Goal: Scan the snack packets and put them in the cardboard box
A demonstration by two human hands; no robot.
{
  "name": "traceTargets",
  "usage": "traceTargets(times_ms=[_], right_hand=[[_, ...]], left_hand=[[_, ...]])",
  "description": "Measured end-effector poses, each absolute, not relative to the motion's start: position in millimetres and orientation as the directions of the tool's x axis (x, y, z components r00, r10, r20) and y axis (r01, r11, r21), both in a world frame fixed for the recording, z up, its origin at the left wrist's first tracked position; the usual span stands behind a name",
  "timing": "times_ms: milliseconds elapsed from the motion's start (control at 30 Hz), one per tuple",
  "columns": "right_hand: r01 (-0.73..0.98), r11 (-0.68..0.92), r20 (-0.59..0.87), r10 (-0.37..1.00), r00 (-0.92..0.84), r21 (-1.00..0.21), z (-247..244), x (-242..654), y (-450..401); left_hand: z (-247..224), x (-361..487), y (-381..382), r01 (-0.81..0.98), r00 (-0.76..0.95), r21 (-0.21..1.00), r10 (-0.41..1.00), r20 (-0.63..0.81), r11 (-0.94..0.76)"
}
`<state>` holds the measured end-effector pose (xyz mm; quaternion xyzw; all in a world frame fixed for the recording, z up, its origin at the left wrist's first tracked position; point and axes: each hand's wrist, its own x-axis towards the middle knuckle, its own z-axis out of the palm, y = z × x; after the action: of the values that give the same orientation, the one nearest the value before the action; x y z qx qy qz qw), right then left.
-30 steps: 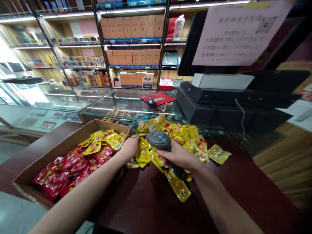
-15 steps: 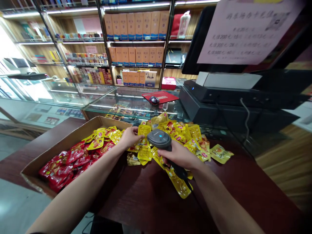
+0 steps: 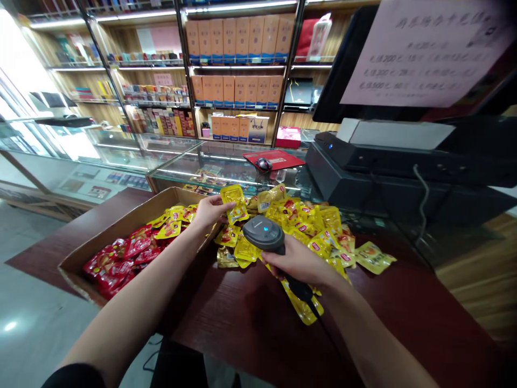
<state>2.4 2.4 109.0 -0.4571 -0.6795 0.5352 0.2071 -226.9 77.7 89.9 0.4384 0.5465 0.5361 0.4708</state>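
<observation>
My left hand [image 3: 210, 210] pinches a yellow snack packet [image 3: 234, 205] by its side, raised above the counter near the box's right edge. In my right hand [image 3: 297, 258] is a black barcode scanner [image 3: 264, 234], its head pointing left and forward, a small blue light on top. A pile of yellow snack packets [image 3: 301, 221] spreads behind and under the scanner. To the left, an open cardboard box [image 3: 76, 288] holds red packets [image 3: 113, 264] with several yellow packets [image 3: 172, 226] toward its far end.
The dark wooden counter [image 3: 226, 323] carries everything. Behind it stand a glass display case [image 3: 169, 161] and a red mat [image 3: 283, 159] with a computer mouse [image 3: 263, 164]. A monitor with a paper notice [image 3: 420, 54] rises at the right above black equipment [image 3: 343, 172]. One packet [image 3: 375, 257] lies apart.
My left hand has lifted the yellow packet up from the pile, and it now stands tilted above the others. The scanner stays in my right hand. The view has shifted slightly left.
</observation>
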Motion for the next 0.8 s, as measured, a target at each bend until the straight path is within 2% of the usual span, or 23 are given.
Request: traceTargets(times_ms=[300, 800], right_hand=[[0.391, 0.032, -0.19, 0.835, -0.516, -0.92, 109, 1, 2], [0.385, 0.034, -0.191, 0.826, -0.53, -0.922, 104, 3, 5]], left_hand=[[92, -225, 77, -0.019, -0.172, 0.998, 0.983, -0.069, 0.067], [82, -228, 83, -0.025, -0.156, 1.0, 0.988, -0.023, 0.019]])
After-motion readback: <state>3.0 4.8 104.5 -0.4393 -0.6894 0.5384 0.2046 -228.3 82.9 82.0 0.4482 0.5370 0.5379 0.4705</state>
